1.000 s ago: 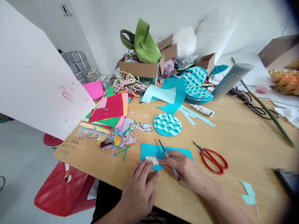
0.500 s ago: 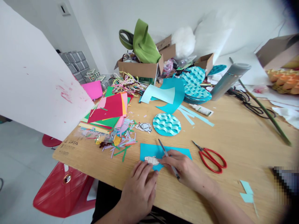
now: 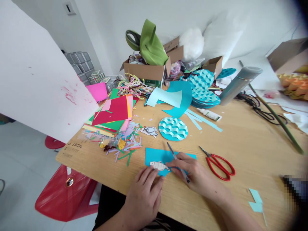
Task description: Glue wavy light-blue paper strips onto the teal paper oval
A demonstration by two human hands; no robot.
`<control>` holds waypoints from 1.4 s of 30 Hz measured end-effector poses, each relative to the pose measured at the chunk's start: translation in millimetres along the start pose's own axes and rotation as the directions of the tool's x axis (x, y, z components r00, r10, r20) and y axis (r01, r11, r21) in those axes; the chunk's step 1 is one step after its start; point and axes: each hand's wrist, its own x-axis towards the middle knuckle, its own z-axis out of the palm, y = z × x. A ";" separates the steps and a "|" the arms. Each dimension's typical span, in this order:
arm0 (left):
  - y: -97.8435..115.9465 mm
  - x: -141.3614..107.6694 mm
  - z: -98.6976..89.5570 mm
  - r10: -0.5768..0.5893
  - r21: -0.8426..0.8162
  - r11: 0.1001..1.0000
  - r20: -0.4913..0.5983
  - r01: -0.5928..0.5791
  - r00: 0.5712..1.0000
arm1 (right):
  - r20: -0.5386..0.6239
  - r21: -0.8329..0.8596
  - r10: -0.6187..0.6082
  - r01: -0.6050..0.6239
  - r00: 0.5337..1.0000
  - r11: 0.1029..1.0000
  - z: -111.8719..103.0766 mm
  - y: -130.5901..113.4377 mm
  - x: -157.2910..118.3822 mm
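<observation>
I see right hand [image 3: 192, 171] fingers pinched on the craft knife [image 3: 178, 162] | left hand [image 3: 144, 192] fingers spread flat, pressing fish cutout [image 3: 158, 165] (on blue paper [image 3: 154, 154]) | near surface [image 3: 240, 144] edge

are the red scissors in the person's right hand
No, the red scissors lie on the table beside the right hand, which holds a pen.

Right hand [image 3: 192, 173] gripping craft knife [image 3: 177, 161], left hand [image 3: 144, 192] pressing fish cutout [image 3: 157, 165] — blue paper [image 3: 156, 155] beneath, red scissors [image 3: 218, 163] beside

Bright, even daylight; soft shadows; wide-angle bending at edges; right corners dark, blurred.
</observation>
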 end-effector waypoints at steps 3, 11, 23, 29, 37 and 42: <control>0.2 -0.1 0.7 -0.002 -0.001 1.000 0.000 0.002 1.000 | 0.042 -0.014 -0.010 0.010 0.999 1.000 1.2 -3.9 1.0; 1.0 0.1 -0.9 -0.014 0.001 1.000 0.004 0.014 1.000 | 0.037 -0.041 -0.016 0.017 0.999 0.999 2.3 -5.6 2.4; -0.3 -0.1 0.4 -0.014 0.015 1.000 0.038 0.013 0.999 | 0.039 -0.021 -0.009 0.010 0.999 1.000 3.3 -5.5 2.0; 3.5 2.7 -4.6 -0.045 -0.007 0.999 0.074 0.046 0.996 | 0.046 0.010 0.023 -0.023 0.999 1.000 3.0 -6.9 2.4; 16.4 8.0 11.5 -0.163 0.032 0.987 0.086 0.161 0.983 | 0.028 0.038 0.042 -0.043 0.999 0.998 2.4 -7.0 3.1; 20.8 10.5 16.5 -0.210 0.052 0.977 0.083 0.206 0.974 | -0.014 0.079 0.033 -0.032 0.999 0.996 2.6 -9.1 3.4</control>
